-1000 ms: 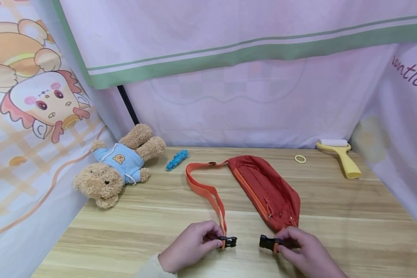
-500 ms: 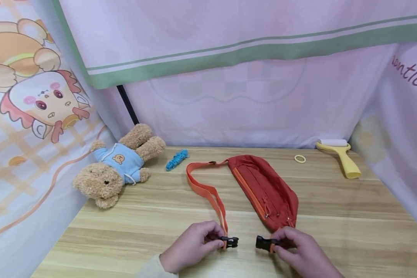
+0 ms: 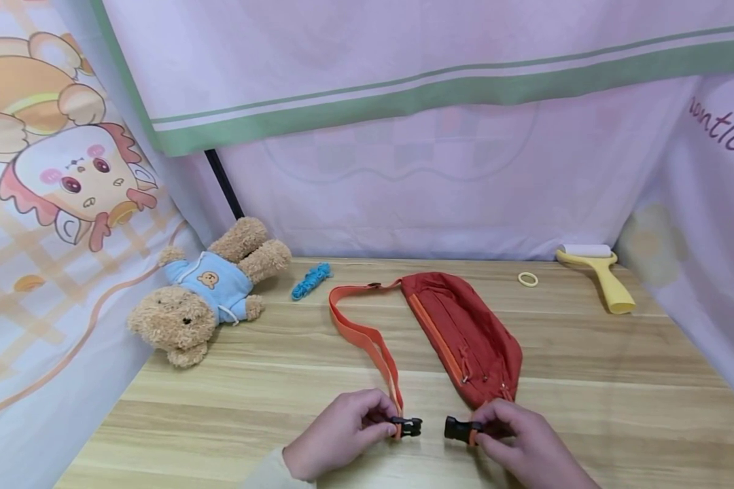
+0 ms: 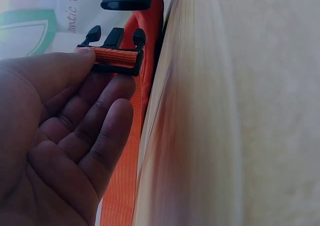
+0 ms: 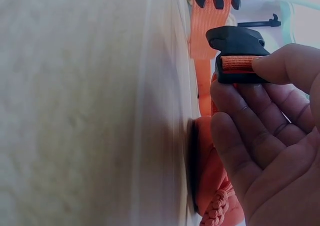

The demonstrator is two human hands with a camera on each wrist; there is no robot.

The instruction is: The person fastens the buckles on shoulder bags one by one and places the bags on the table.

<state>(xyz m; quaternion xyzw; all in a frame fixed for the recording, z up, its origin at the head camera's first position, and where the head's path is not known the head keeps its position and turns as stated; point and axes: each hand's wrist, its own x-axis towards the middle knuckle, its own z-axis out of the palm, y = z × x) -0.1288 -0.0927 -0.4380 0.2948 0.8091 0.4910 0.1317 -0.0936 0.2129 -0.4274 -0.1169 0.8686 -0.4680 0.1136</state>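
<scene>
A red waist bag (image 3: 465,333) lies on the wooden table, its orange strap (image 3: 367,333) looping out to the left. My left hand (image 3: 348,428) pinches the black pronged buckle half (image 3: 410,426) at the strap's end. Its prongs (image 4: 114,38) point toward the other half in the left wrist view. Between thumb and fingers, my right hand (image 3: 520,435) holds the black socket buckle half (image 3: 457,429), with orange webbing (image 5: 240,63) threaded through it. The two halves face each other across a small gap.
At the left lies a teddy bear (image 3: 204,292) in a blue top, beside a blue bundle of cord (image 3: 312,281). A small yellow ring (image 3: 528,279) and a yellow-handled lint roller (image 3: 602,275) are at the back right. Printed cloth hangs around the table.
My right hand has moved left with the socket half, pulling the bag's near end along. My left hand has shifted slightly right, so the gap between the buckle halves is narrower.
</scene>
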